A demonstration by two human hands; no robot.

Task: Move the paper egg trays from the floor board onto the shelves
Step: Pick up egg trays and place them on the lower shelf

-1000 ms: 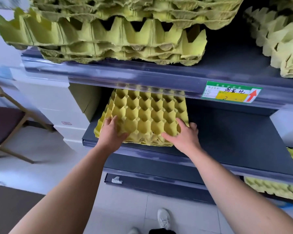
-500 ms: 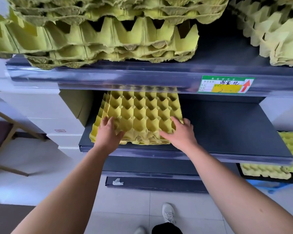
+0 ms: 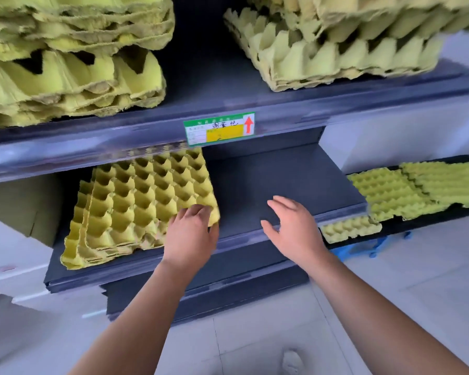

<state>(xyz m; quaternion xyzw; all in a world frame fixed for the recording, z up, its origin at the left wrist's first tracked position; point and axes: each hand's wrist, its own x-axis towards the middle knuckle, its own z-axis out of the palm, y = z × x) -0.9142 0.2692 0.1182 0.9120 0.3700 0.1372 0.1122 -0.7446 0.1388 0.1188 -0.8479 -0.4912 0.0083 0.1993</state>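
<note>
A short stack of yellow paper egg trays (image 3: 141, 201) lies on the left half of the dark lower shelf (image 3: 282, 185). My left hand (image 3: 192, 234) rests with curled fingers over the stack's front right corner, with no clear grip on it. Held just above the bare right half of the shelf, my right hand (image 3: 293, 226) has its fingers spread and holds nothing. More yellow trays (image 3: 417, 190) lie on the black floor board (image 3: 431, 220) at the right.
The upper shelf carries tall tray stacks at left (image 3: 65, 77) and right (image 3: 336, 50); a green price label (image 3: 219, 128) sits on its front rail. A cardboard box (image 3: 19, 204) stands left of the lower shelf. White tiled floor and my shoe (image 3: 291, 361) are below.
My view has swung right. Both hands have left their places on the stack's front: the left now sits at its right corner, the right has lifted off over the bare shelf.
</note>
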